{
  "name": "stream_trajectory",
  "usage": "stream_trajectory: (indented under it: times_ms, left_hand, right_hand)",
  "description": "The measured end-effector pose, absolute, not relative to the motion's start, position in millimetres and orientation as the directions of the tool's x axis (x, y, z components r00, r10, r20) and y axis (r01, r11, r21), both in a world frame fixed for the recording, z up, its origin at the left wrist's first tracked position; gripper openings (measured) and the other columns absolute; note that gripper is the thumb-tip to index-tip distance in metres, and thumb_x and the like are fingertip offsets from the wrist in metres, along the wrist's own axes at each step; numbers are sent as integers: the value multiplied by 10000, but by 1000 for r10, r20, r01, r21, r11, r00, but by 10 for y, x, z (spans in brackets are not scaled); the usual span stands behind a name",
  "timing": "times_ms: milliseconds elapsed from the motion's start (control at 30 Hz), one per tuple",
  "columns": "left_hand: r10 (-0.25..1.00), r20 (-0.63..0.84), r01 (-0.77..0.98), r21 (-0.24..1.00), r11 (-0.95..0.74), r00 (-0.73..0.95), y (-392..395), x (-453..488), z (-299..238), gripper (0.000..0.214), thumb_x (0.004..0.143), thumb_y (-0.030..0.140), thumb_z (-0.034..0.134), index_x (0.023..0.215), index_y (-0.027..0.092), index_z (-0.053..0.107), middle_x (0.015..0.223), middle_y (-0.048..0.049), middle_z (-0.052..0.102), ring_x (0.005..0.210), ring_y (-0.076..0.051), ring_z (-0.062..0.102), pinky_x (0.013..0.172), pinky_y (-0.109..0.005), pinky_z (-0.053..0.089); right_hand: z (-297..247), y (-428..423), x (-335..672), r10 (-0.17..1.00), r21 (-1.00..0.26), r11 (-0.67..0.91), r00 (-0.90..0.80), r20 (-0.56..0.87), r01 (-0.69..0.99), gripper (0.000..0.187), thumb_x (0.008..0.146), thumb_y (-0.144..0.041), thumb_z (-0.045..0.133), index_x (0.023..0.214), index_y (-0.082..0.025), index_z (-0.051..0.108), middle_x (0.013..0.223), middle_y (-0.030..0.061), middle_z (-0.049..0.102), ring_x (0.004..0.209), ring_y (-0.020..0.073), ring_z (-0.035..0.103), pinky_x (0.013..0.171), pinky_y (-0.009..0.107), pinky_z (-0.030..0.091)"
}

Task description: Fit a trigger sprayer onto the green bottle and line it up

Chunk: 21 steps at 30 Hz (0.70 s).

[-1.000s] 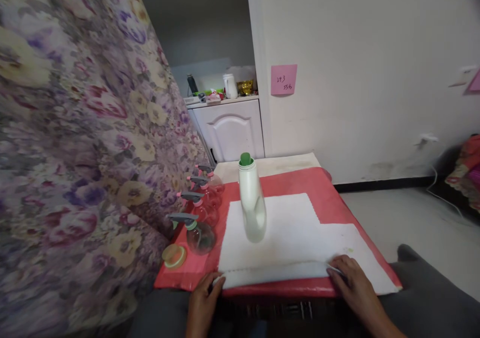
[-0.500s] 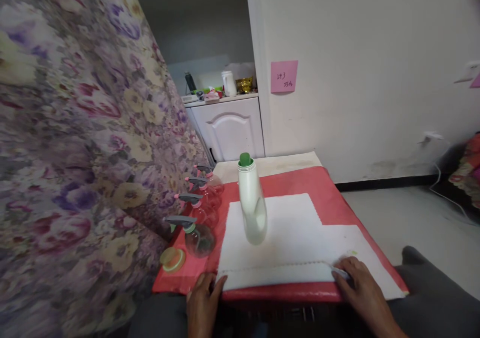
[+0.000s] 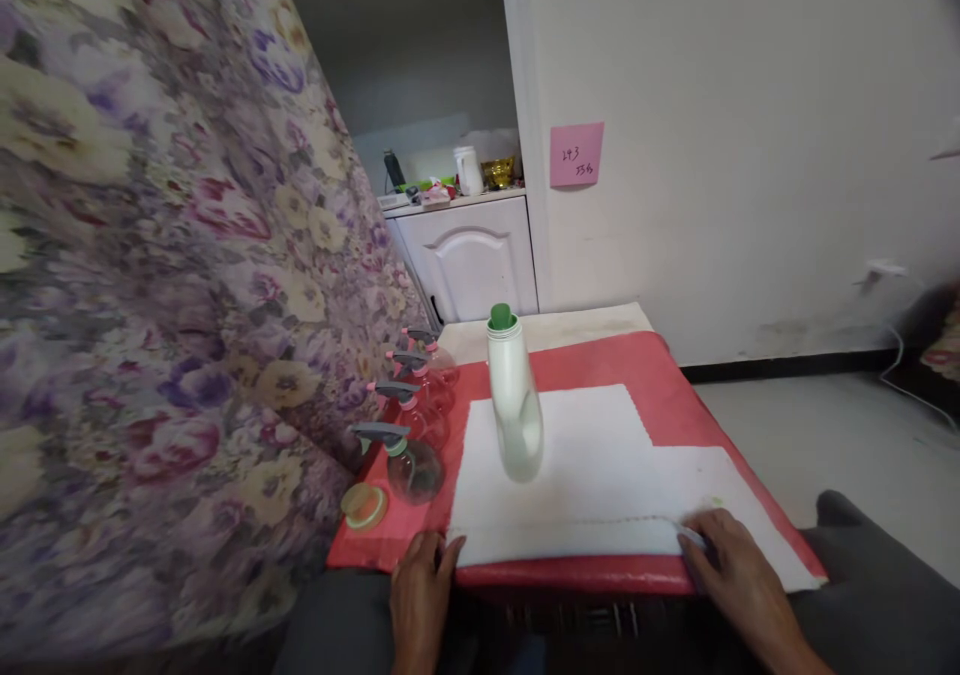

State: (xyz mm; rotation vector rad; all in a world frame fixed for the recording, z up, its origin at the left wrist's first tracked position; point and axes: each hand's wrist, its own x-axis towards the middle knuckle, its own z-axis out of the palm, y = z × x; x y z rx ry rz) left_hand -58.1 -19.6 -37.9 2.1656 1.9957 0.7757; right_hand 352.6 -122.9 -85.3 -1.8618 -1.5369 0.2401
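A white cloth (image 3: 577,495) with a fine scalloped edge lies on the red-covered table, and a strip along its front is folded over. At the front left corner of the cloth, my left hand (image 3: 421,587) pinches the edge between thumb and fingers. My right hand (image 3: 731,560) grips the other end of the folded strip, where a bit of cloth lifts between thumb and forefinger. Behind the strip stands a pale green bottle (image 3: 516,405) with a green inner stopper and a moulded handle; it rests upright on the cloth, and neither hand touches it.
Several spray bottles (image 3: 414,470) line the table's left side, with a small round yellowish lid or jar (image 3: 364,505) in front. A floral curtain (image 3: 187,355) hangs close on the left. Behind are a white cabinet (image 3: 480,260) and a pink note (image 3: 576,154) on the wall.
The view has shifted slightly, so everything sits a little further right. Both hands keep their places on the cloth, and the bottle stands where it was.
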Motion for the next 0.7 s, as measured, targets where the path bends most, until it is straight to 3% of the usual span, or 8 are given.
stream_trajectory:
  times_ms: [233, 400, 500, 600, 700]
  left_hand:
    - [963, 271, 904, 411, -117, 1, -164, -563, -357, 422, 909, 580, 369, 690, 253, 521, 760, -39, 670, 755, -241, 677, 699, -337, 486]
    - [982, 179, 887, 461, -24, -67, -143, -650, -418, 372, 877, 600, 421, 768, 261, 529, 766, -11, 683, 730, -236, 694, 664, -323, 489]
    - [948, 317, 891, 441, -111, -39, -144, -702, -460, 426, 888, 623, 375, 869, 250, 581, 820, -34, 702, 785, -249, 692, 720, -353, 518]
    - [829, 553, 911, 295, -289, 85, -216, -609, -488, 491, 916, 625, 343, 960, 223, 622, 898, -84, 708, 869, -273, 663, 788, -406, 516]
    - [689, 688, 876, 164, -453, 227, -434, -320, -551, 374, 944, 524, 432, 1036, 222, 633, 946, -91, 717, 892, -255, 667, 794, -400, 512]
  right_hand:
    - [-800, -1208, 3502, 892, -597, -63, 313, 327, 800, 195, 921, -366, 495, 874, -219, 614, 860, 76, 616, 840, 264, 595, 792, 429, 500]
    - [-735, -1208, 3495, 860, -637, -81, 377, 344, 767, 177, 899, -327, 524, 1006, -216, 611, 926, 74, 631, 877, 257, 623, 811, 413, 520]
    - [-707, -1231, 3494, 853, -662, -95, 404, 331, 743, 191, 914, -343, 515, 1021, -217, 610, 920, 65, 633, 847, 242, 630, 783, 386, 526]
    - [-696, -1248, 3489, 853, -668, -102, 410, 323, 737, 187, 913, -348, 522, 1017, -222, 612, 919, 58, 642, 830, 236, 634, 772, 371, 520]
    - [-684, -1242, 3478, 876, -654, -116, 388, 288, 747, 166, 921, -354, 510, 950, -228, 615, 889, 48, 646, 803, 235, 633, 750, 367, 501]
